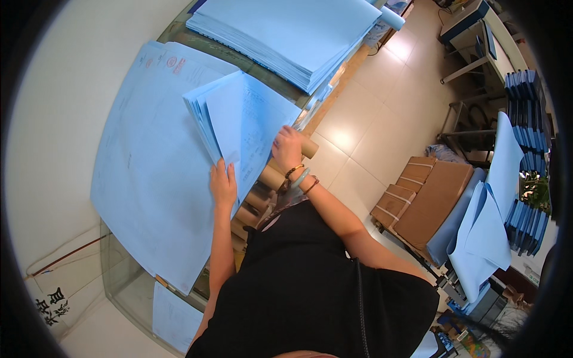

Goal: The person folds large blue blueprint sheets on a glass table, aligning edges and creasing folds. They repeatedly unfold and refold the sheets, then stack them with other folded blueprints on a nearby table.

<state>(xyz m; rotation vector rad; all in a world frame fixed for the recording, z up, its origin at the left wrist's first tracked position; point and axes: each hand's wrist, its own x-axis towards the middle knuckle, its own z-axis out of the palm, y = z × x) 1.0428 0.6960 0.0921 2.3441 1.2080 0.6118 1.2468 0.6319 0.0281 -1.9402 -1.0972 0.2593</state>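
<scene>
A blue printed drawing [259, 119], partly folded into layered pleats, lies over a large flat blue sheet [149, 155] on the glass-topped table. The pleats fan apart along its left side, and one panel stands raised near the middle. At the lower end of the pleats, my left hand [223, 185] rests with its fingers stretched out against the paper. My right hand [287, 148], with bracelets at the wrist, has its fingers curled at the drawing's right edge, gripping it. The tips of those fingers are partly hidden.
A thick stack of blue sheets [286, 36] lies at the table's far end. Brown cardboard tubes [272, 177] stick out below the table's right edge. To the right, brown packages [433, 200] sit on a cart beside draped blue sheets [483, 232]. Blue binders [526, 119] stand farther right.
</scene>
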